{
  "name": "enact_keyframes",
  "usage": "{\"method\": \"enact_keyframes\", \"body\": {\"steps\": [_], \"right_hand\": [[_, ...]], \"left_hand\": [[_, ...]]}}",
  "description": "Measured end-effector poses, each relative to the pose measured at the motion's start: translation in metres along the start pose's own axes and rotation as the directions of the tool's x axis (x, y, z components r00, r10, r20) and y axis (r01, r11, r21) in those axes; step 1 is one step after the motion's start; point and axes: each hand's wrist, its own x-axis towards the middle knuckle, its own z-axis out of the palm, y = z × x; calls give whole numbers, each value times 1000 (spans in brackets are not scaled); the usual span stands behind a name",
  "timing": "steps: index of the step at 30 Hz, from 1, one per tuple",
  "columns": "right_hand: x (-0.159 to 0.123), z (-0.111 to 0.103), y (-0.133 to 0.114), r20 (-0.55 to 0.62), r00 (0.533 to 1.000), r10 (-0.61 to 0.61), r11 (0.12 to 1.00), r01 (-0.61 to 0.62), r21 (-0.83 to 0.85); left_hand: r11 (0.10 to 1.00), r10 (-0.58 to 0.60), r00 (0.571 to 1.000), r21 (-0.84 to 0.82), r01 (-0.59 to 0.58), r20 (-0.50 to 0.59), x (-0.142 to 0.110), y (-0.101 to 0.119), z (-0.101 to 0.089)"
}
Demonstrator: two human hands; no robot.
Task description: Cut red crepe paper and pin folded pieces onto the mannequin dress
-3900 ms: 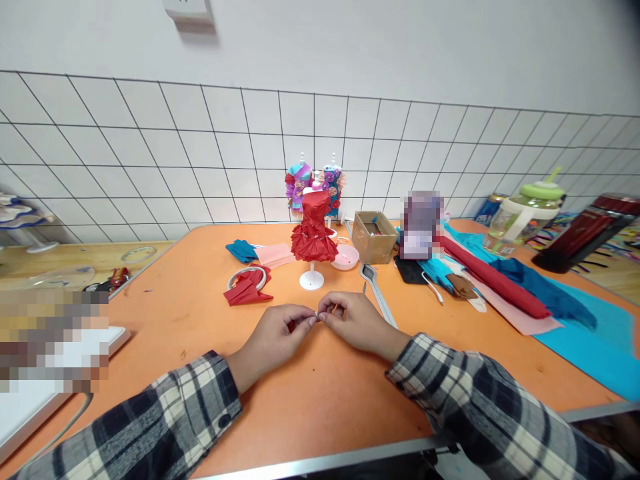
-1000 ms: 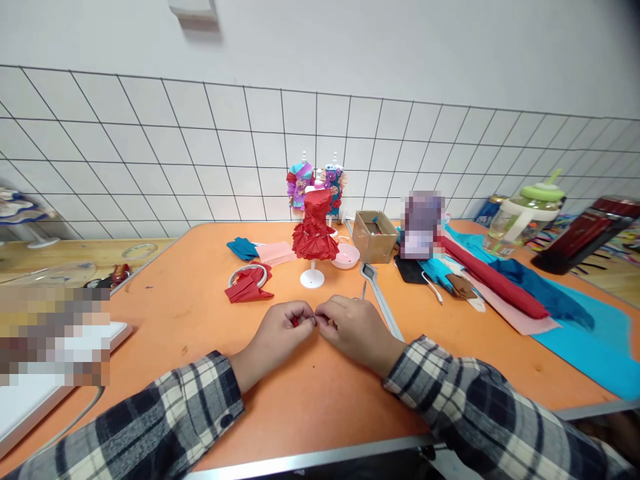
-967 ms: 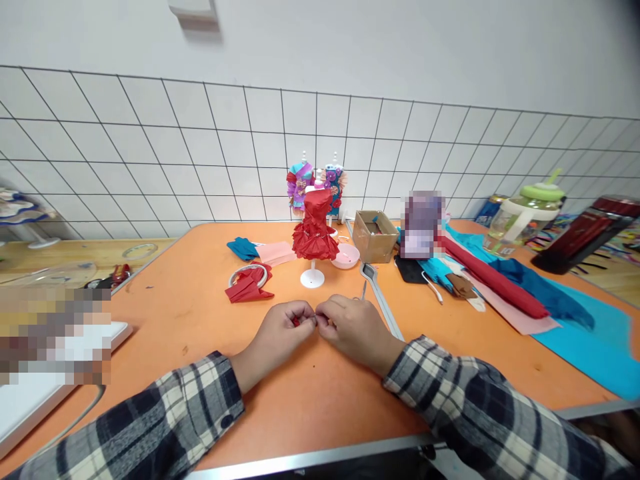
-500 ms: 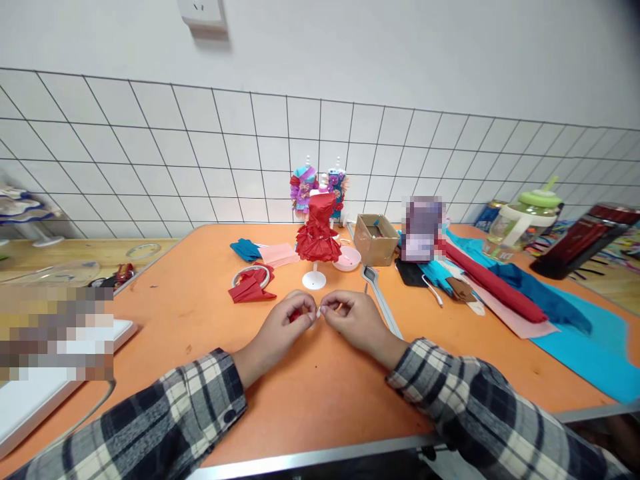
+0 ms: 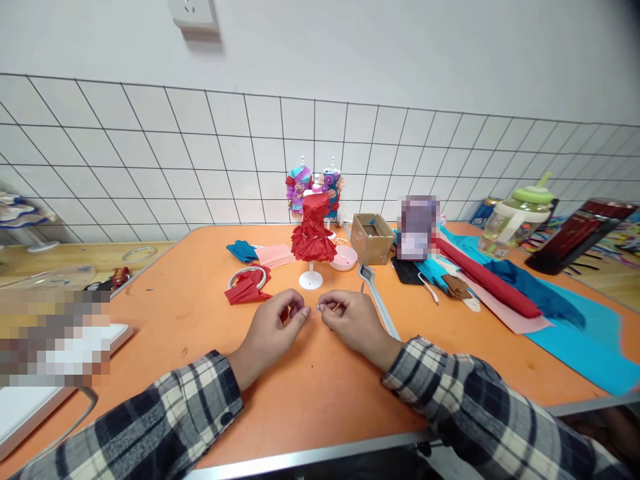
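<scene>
My left hand (image 5: 273, 327) and my right hand (image 5: 347, 320) rest on the orange table (image 5: 200, 313), fingertips nearly touching at the middle. The left hand pinches a small red piece of which only a sliver shows. The right hand pinches something tiny and pale that I cannot make out. Just beyond the hands stands a red paper dress (image 5: 313, 230) on a white stand (image 5: 311, 280). A red folded paper with a white ring (image 5: 247, 285) lies to the left of the stand.
Two more small dressed figures (image 5: 315, 187) stand at the wire grid. A cardboard box (image 5: 371, 237), pink dish (image 5: 343, 257), metal tool (image 5: 379, 301), red, blue and pink sheets (image 5: 505, 287), a green-lidded bottle (image 5: 517, 213) and a dark flask (image 5: 580, 235) lie right. A white board (image 5: 30, 400) sits left.
The hands have drawn slightly apart and the left fingers loosened a little; the view shifted slightly. The dress and other things have not moved.
</scene>
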Motion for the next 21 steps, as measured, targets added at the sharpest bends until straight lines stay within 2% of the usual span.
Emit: {"method": "enact_keyframes", "body": {"steps": [2,4,7,10,12,15,18,21], "right_hand": [[-1,-3,-3,-18,997,-74,994,72,-82],[-3,-5,-5,-11,987,-158,973,153,-170],[-6,-5,-6,19,975,-221,940,218,-263],[-7,-2,-5,22,974,-226,933,222,-283],[-6,0,-4,-3,982,-187,954,181,-237],[-2,3,-2,-47,997,-57,997,54,-60],[0,6,-1,1,999,53,988,-53,147],[0,8,-3,56,994,93,969,-103,226]], "left_hand": [[998,4,994,-62,3,112,0,1,0],[994,15,985,-106,4,172,-1,2,1],[996,36,987,-83,-23,158,-2,4,3],[999,32,987,-1,-32,159,-2,5,3],[999,25,988,22,-28,154,-1,6,2],[998,56,992,-42,-52,110,2,7,0],[974,92,991,-214,-69,98,3,6,-1],[918,37,982,-396,39,183,2,1,1]]}}
